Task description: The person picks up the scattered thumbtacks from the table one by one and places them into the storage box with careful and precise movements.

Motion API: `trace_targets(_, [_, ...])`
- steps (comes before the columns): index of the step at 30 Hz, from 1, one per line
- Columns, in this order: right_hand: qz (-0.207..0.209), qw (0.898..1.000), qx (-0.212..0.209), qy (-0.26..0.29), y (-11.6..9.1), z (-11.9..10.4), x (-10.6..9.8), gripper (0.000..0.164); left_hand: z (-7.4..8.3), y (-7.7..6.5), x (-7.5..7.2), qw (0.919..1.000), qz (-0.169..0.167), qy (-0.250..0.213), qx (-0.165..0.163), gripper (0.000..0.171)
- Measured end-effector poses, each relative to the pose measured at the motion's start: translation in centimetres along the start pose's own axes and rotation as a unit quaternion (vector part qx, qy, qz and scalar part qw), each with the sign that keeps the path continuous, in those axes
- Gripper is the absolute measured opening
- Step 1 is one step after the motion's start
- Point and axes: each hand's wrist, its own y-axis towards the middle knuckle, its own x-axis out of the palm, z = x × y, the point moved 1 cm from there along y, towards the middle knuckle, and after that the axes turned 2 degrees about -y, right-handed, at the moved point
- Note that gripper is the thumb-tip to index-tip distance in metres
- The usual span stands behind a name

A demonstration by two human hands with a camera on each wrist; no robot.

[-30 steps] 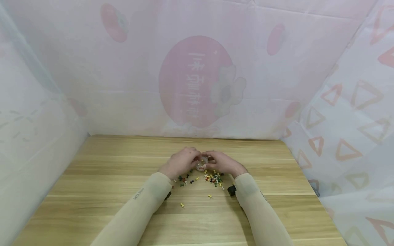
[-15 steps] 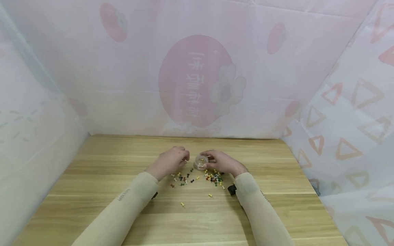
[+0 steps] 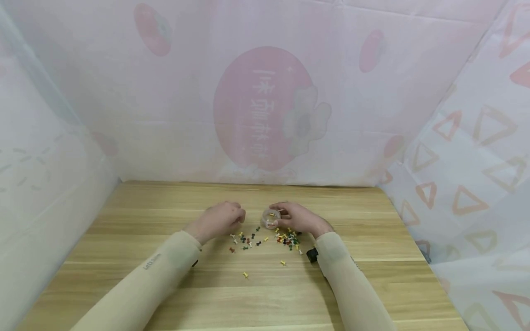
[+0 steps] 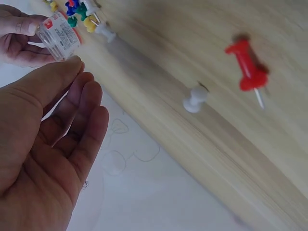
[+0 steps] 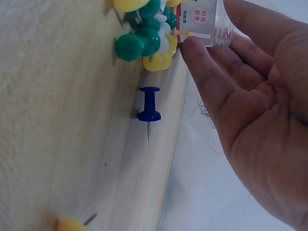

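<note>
Wooden table point(image 3: 265, 303) with pushpins point(image 3: 286, 238) and jar point(image 4: 61, 34)

Light wood-grain table point(image 3: 364, 207), grain running 9 to 3 o'clock. Pale pinkish sheet point(image 3: 182, 101) as back wall at 12, creased near top; big pink circle point(image 3: 238, 105) mid-sheet, white characters point(image 3: 263, 87) on it, pale flower point(image 3: 304, 124) towards its 4 o'clock. Whitish sheet point(image 3: 41, 207) at 9, faint dashes. White sheet point(image 3: 463, 165) at 3, reddish and beige triangles. Light soft, fairly even.

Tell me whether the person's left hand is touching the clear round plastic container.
Apart: the head view shows bare wooden tabletop between the left hand and the clear round plastic container.
</note>
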Motion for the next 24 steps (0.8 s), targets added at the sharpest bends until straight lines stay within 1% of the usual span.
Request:
trace_targets(3, [0.000,1.000,-0.004,0.003,-0.1,-0.1,0.0,0.057,-0.2,-0.3,0.1,0.9997,-0.011,0.001,0.021,0.007])
trace_targets(7, [0.001,1.000,-0.005,0.007,0.0,-0.1,0.1,0.057,-0.6,-0.8,0.3,0.9981,-0.022,-0.004,0.057,0.018])
trace_targets(10, [0.000,1.000,-0.004,0.008,0.0,-0.1,0.1,0.057,-1.0,-1.1,0.4,0.9960,-0.022,-0.006,0.087,0.026])
trace_targets(13, [-0.002,1.000,-0.001,0.003,0.1,0.0,0.2,0.058,-1.3,-1.4,0.4,0.9934,-0.022,-0.001,0.112,0.029])
trace_targets(18, [-0.002,1.000,0.006,-0.009,0.1,0.1,0.1,0.059,-1.6,-1.5,0.6,0.9887,-0.036,0.011,0.145,0.023])
trace_targets(21, [-0.002,1.000,0.008,-0.011,0.0,0.0,0.1,0.059,-1.6,-1.6,0.8,0.9871,-0.051,0.023,0.150,0.017])
trace_targets(24, [-0.003,1.000,0.006,-0.013,0.0,0.0,0.1,0.059,-1.6,-1.6,1.1,0.9864,-0.063,0.041,0.146,0.011])
